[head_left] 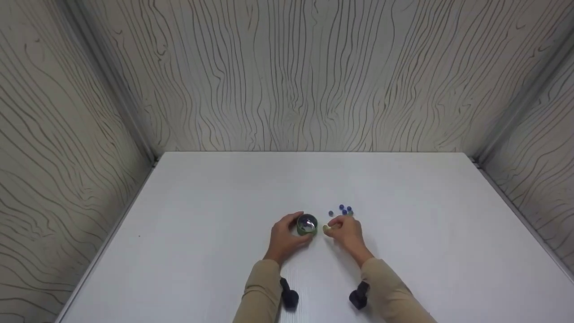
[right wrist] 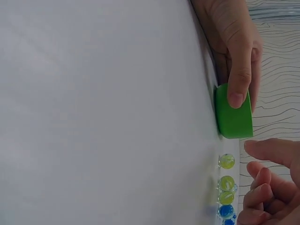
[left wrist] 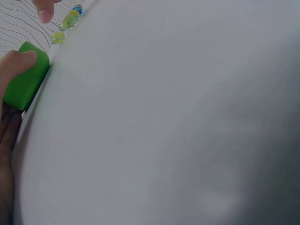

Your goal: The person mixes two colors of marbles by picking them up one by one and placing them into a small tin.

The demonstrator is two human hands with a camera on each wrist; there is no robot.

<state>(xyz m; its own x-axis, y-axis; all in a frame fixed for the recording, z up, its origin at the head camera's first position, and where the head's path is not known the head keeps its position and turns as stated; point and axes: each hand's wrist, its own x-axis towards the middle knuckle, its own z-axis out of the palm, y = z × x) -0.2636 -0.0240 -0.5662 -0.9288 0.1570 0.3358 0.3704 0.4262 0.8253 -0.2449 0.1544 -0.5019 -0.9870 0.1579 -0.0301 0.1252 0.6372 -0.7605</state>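
My left hand (head_left: pixel 283 237) grips a small round green cup (head_left: pixel 306 231) standing on the white table; its dark inside shows a bright gleam. In the right wrist view the left thumb presses flat on the wall of the cup (right wrist: pixel 234 117). Just right of the cup, my right hand (head_left: pixel 349 233) hovers with thumb and forefinger apart and its other fingers loosely curled. A yellow-green glass marble (right wrist: pixel 227 161) lies near its thumb tip. Other yellow-green marbles and a blue marble (right wrist: pixel 226 211) line up beyond it in that view.
Several blue marbles (head_left: pixel 345 212) lie in a loose cluster just past the right hand. Wood-grain panels (head_left: pixel 287 80) wall the table (head_left: pixel 215 188) at the back and both sides. A black camera (head_left: pixel 290 298) sits at each wrist.
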